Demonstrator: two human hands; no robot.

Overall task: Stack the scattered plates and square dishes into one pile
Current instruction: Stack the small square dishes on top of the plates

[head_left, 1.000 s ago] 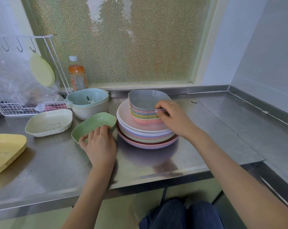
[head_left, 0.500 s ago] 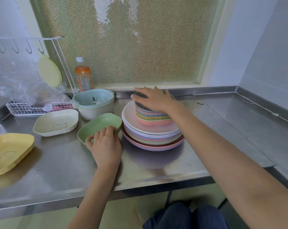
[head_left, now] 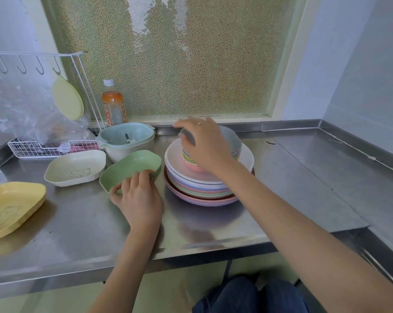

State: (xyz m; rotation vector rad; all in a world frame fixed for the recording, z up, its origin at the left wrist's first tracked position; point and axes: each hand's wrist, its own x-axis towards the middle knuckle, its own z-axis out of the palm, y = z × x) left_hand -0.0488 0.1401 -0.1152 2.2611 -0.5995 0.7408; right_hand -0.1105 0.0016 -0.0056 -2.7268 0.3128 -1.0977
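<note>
Right hand shifted atop grey dish, fingers spread, ungrasping | left hand gripped green dish | step: stacking it | next: lift onto pile

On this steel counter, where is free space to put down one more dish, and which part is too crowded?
Free: the steel counter right of the plate pile, up to the corner, and the front strip before both hands. Crowded: the left, where the green dish, cream dish, yellow dish and pale blue bowl sit close.
</note>
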